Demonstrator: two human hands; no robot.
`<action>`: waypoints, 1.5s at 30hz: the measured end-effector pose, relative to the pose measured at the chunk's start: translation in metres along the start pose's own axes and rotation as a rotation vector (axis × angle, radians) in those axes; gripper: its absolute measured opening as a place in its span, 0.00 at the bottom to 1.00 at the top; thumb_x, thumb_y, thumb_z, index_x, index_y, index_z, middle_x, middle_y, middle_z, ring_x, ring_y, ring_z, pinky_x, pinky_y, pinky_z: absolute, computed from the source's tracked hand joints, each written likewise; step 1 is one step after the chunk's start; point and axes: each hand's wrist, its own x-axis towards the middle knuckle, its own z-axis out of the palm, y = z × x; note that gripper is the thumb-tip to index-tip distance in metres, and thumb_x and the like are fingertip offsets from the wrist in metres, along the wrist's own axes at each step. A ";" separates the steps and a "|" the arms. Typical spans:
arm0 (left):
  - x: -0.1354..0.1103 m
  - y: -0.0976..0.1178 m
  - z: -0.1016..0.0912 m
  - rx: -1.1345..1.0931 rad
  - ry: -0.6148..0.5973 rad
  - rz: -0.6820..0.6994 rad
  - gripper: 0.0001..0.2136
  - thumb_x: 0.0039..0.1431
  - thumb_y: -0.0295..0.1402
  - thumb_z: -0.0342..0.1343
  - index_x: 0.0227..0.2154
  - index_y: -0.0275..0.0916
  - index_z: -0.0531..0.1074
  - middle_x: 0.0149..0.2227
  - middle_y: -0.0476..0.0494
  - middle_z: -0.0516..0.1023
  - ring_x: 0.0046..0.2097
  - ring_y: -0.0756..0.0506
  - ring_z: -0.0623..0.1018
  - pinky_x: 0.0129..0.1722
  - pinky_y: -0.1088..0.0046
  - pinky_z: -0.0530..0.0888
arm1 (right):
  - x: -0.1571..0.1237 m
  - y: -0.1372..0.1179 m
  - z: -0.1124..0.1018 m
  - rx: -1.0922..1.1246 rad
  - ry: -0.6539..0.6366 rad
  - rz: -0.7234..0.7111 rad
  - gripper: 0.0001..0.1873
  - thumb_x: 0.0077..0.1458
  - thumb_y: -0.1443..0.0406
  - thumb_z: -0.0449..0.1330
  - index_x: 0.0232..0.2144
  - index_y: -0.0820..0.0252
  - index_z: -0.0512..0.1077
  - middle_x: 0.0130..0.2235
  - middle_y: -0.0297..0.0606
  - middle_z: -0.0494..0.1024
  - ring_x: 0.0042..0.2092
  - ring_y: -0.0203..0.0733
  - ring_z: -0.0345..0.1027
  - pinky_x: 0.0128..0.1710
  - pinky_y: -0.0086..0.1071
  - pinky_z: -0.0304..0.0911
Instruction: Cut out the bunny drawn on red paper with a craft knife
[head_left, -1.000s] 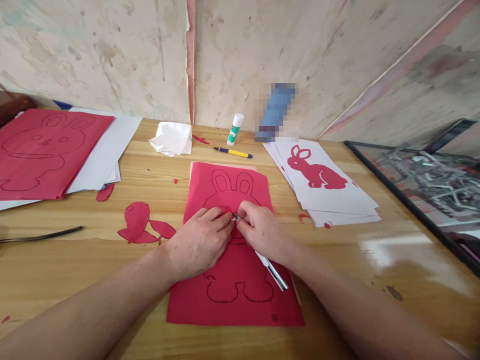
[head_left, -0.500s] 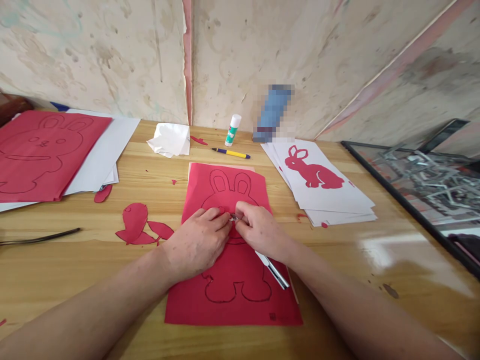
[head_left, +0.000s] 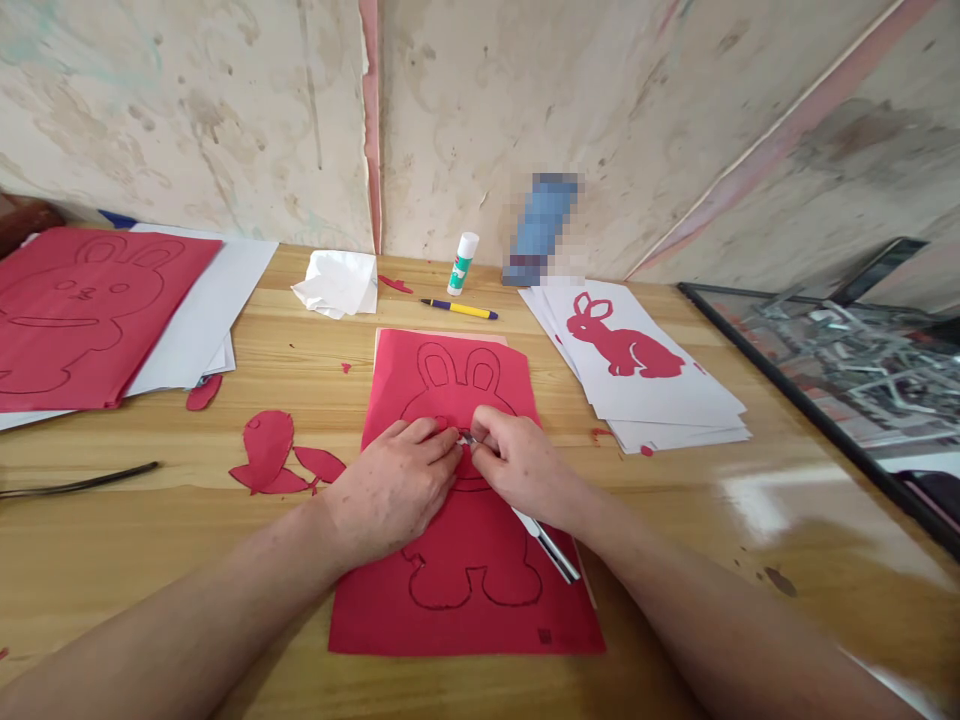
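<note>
A red sheet of paper [head_left: 487,625] with a rabbit outlined in dark lines lies in front of me, with a paler sheet edge showing beneath it. My left hand [head_left: 401,485] rests on the rabbit's face, fingers laid down on the paper and bunched near the middle. In my right hand [head_left: 517,460] is a craft knife [head_left: 555,555]; its metal tip shows between the two hands, and its white and silver handle slants out below the palm. The cut at the tip is mostly hidden by my fingers.
Cut red pieces [head_left: 268,445] lie left of the sheet. Farther left is another red rabbit sheet [head_left: 90,330] on white papers. A glue stick [head_left: 463,264], a yellow pen [head_left: 459,309] and crumpled paper [head_left: 337,282] sit behind. White sheets [head_left: 675,425] with a red rabbit cutout are at right.
Both hands stay at nearly the same place on the red sheet, with the knife tip shifted only slightly. The whole view has moved a little.
</note>
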 end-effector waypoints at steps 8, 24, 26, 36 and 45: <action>-0.004 0.000 0.003 0.014 0.015 -0.004 0.15 0.62 0.28 0.47 0.50 0.31 0.69 0.52 0.36 0.73 0.48 0.38 0.70 0.44 0.57 0.72 | 0.001 0.014 -0.008 0.024 0.004 -0.049 0.06 0.50 0.69 0.50 0.24 0.56 0.56 0.18 0.24 0.58 0.22 0.32 0.49 0.24 0.28 0.43; -0.003 -0.001 0.003 0.001 -0.005 0.001 0.16 0.63 0.28 0.44 0.52 0.32 0.67 0.53 0.36 0.71 0.50 0.36 0.69 0.43 0.55 0.71 | 0.001 0.007 -0.007 -0.037 -0.010 0.012 0.08 0.49 0.71 0.52 0.24 0.56 0.56 0.20 0.26 0.60 0.24 0.33 0.50 0.25 0.28 0.43; -0.003 -0.001 0.003 -0.001 -0.008 0.004 0.16 0.63 0.28 0.44 0.52 0.31 0.67 0.53 0.36 0.72 0.50 0.36 0.69 0.43 0.55 0.71 | 0.001 0.006 -0.007 -0.031 -0.006 0.019 0.09 0.49 0.72 0.52 0.23 0.56 0.55 0.20 0.26 0.60 0.24 0.33 0.50 0.25 0.28 0.43; -0.001 0.001 0.002 0.031 -0.041 -0.004 0.17 0.61 0.28 0.48 0.52 0.33 0.67 0.53 0.36 0.71 0.50 0.36 0.69 0.44 0.55 0.70 | 0.003 0.004 -0.006 -0.010 -0.013 0.047 0.09 0.46 0.72 0.51 0.22 0.56 0.54 0.19 0.25 0.58 0.24 0.33 0.49 0.24 0.28 0.42; -0.001 0.001 0.000 0.050 -0.058 -0.002 0.16 0.61 0.27 0.48 0.52 0.32 0.68 0.54 0.37 0.71 0.50 0.36 0.69 0.43 0.56 0.71 | 0.002 0.005 -0.006 0.009 -0.006 0.049 0.08 0.45 0.73 0.51 0.22 0.56 0.55 0.18 0.24 0.59 0.23 0.32 0.50 0.24 0.28 0.43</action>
